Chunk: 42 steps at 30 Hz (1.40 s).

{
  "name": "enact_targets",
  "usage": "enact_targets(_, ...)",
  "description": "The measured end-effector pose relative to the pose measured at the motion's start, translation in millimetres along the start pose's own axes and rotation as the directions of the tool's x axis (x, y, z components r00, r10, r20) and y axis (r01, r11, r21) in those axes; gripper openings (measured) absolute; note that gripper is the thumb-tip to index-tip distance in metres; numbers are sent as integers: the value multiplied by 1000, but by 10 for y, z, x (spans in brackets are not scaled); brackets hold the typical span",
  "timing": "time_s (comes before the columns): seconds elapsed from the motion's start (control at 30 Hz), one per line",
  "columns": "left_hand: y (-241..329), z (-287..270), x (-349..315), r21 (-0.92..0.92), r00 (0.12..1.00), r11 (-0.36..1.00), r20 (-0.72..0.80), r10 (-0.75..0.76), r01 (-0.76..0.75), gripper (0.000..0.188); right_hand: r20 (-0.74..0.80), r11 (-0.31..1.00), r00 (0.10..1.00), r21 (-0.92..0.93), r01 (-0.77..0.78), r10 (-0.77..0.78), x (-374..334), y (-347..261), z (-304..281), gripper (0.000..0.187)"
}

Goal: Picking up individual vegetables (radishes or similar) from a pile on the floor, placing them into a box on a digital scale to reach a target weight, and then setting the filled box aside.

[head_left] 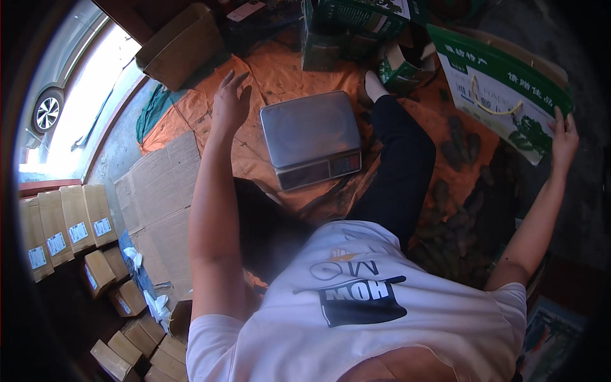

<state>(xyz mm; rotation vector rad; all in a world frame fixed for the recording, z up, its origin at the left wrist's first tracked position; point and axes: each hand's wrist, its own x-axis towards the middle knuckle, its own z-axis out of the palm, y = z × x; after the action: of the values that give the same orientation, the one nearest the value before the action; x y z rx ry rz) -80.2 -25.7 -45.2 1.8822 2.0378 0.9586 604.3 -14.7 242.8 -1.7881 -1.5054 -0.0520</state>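
My right hand (564,137), out at the far right, grips the lower corner of a green-and-white cardboard gift box (474,73) with a yellow cord handle. The box hangs tilted, and its top looks open. My left hand (231,100) is raised at the upper left, holding nothing, its fingers apart. Between my arms a digital weighing scale (310,130) with a bare metal plate rests on an orange sheet (251,156). Dark, oblong vegetables (463,143), possibly radishes, lie in a heap below the gift box; shadow hides their exact kind.
Several green cartons (324,48) stand at the back, with a smaller open green-and-white box (405,67) by my foot. An open brown carton (181,48) is at the back left. Flattened cardboard (162,210) lies left; several labelled brown boxes (79,216) line the left side.
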Motion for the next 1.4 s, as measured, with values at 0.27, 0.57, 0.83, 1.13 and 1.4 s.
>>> enact_targets(0.27,-36,-118,-108,-174,993,985,-115,2,-22,38,168,790,926,585,183,-339,-258,-1110,1237,21)
enact_targets(0.57,-381,-381,-239,-806,713,77,470,-520,587,63,543,343,778,830,-441,-314,-1724,-830,3209,16)
enact_targets(0.83,-834,-306,-400,-393,403,140,739,-539,909,62,638,216,732,770,-600,-240,-2305,-250,3373,23)
enact_targets(1.13,-781,-231,-305,-130,716,751,442,-540,647,75,713,381,670,689,-616,-206,-2204,-40,3404,31)
enact_targets(1.4,99,-213,-131,-343,977,927,191,-92,154,51,604,560,761,725,-401,-237,-1971,97,2793,44)
